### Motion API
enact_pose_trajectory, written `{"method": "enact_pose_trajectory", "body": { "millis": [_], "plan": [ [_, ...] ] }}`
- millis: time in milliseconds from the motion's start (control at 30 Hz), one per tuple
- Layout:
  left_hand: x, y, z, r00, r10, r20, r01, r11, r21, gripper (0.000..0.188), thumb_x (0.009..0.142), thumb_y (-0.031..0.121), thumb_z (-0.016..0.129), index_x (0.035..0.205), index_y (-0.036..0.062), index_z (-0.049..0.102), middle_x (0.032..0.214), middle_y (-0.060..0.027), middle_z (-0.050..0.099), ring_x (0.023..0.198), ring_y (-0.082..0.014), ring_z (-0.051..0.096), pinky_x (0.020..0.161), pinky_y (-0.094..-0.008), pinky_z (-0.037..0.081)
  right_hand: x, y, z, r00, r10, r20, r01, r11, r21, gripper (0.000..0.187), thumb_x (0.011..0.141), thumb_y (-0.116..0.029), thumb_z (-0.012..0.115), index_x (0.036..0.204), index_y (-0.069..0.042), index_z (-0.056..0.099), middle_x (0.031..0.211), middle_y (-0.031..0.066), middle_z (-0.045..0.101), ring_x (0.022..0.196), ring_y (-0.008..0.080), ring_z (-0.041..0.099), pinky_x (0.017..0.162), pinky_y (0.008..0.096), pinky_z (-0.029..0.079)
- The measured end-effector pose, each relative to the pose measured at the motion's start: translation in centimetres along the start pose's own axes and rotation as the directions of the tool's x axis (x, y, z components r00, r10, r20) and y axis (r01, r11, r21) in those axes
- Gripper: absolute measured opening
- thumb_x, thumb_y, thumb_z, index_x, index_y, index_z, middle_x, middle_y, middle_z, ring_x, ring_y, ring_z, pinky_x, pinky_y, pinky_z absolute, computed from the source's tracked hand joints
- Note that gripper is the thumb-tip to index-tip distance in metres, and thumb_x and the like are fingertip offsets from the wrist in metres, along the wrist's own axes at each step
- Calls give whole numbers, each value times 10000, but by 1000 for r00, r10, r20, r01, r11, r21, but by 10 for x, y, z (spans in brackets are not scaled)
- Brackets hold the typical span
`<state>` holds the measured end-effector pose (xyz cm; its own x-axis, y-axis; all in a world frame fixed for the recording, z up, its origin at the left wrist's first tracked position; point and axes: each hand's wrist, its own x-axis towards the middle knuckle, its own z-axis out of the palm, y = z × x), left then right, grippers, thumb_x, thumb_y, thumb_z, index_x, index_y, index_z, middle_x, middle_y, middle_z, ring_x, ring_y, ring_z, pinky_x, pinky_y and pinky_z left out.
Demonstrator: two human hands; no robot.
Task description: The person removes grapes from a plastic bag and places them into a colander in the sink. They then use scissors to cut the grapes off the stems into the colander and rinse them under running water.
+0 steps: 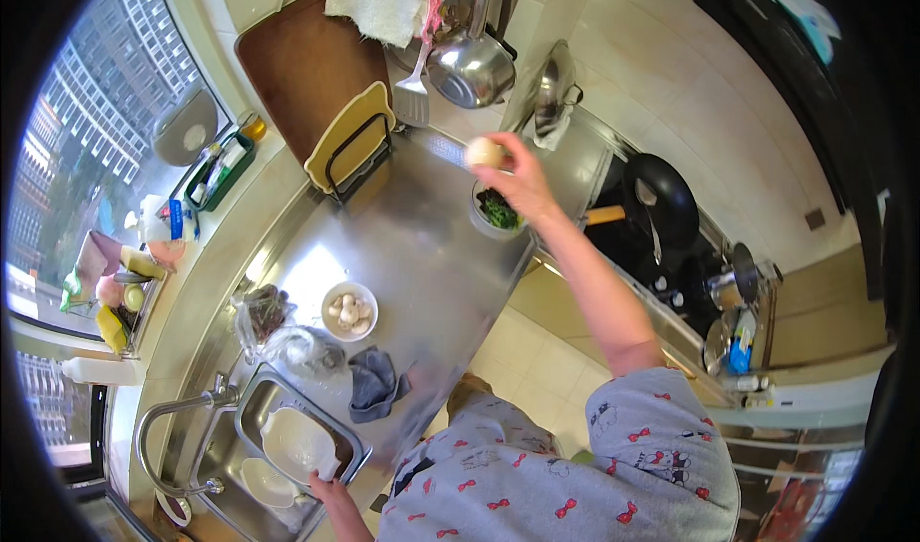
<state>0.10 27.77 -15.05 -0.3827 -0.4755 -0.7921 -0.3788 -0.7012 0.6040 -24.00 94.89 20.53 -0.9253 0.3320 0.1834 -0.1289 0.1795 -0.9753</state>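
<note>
Right hand [522, 183] pinched a pale round egg-like item [485, 152] above the greens bowl [497, 212], left hand [331, 496] gripped white bowl [297, 441] in sink; next move likely needs careful lowering.

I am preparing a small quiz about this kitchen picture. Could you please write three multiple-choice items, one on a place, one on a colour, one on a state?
1. Where is the bowl of mushrooms?
A. on the steel counter
B. in the sink
C. on the stove

2. What colour is the cloth beside the sink?
A. red
B. dark blue-grey
C. yellow

3. What is the right hand doing?
A. resting flat
B. holding a pale round item
C. gripping the pan handle

Answers:
1 A, it stands on the counter.
2 B, the crumpled cloth is blue-grey.
3 B, the fingers close around it above a bowl of greens.
</note>
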Motion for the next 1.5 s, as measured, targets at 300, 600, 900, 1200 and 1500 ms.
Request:
{"method": "enact_pose_trajectory", "body": {
  "millis": [300, 600, 900, 1200, 1500],
  "plan": [
    [-136, -27, 114, 628, 772, 102, -627, 424, 654, 780, 811, 2, 574, 1515, -13, 239, 1555, -206, 255, 1401, -336, 318, 1149, -421, 270, 106, 231, -191, 893, 227, -389, -448, 535, -717, 546, 720, -352, 802, 1157, -110, 582, 1200, 142, 549, 1042, 302, 612, 905, 414, 496],
    [-200, -64, 184, 805, 575, 146, -526, 577, 625, 782, 860, -64, 521, 1553, 131, 215, 1432, -216, 377, 1135, -234, 547, 948, -351, 450, 161, 321, -193, 894, 358, -268, -370, 257, -893, 466, 715, -349, 752, 1069, -62, 653, 1004, 190, 703, 929, 339, 689, 814, 443, 558],
    [-190, -75, 176, 769, 612, 186, -581, 547, 602, 705, 804, -80, 541, 1472, 69, 374, 1466, -162, 409, 1373, -290, 384, 1127, -379, 295, 165, 333, -181, 832, 461, -309, -434, 194, -880, 650, 827, -479, 648, 1384, -207, 454, 1375, 158, 521, 1169, 396, 576, 927, 521, 482],
    [-206, -21, 232, 526, 691, 496, -711, 37, 702, 699, 807, 6, 650, 1456, 81, 402, 1495, -221, 386, 1392, -366, 371, 1142, -428, 298, 151, 318, -199, 935, 303, -184, -274, 289, -917, 718, 871, -449, 638, 1454, -112, 390, 1390, 215, 502, 1266, 394, 499, 1030, 471, 418],
    [-159, 46, 302, 305, 554, 775, -752, -359, 553, 373, 831, 139, 712, 1184, 137, 592, 1362, -144, 545, 1298, -318, 478, 1115, -510, 272, 11, 132, -2, 972, 89, 220, 83, 741, -667, 368, 912, -93, 595, 1276, -48, 558, 1179, 132, 644, 1081, 250, 615, 945, 363, 470]
  ]
}}
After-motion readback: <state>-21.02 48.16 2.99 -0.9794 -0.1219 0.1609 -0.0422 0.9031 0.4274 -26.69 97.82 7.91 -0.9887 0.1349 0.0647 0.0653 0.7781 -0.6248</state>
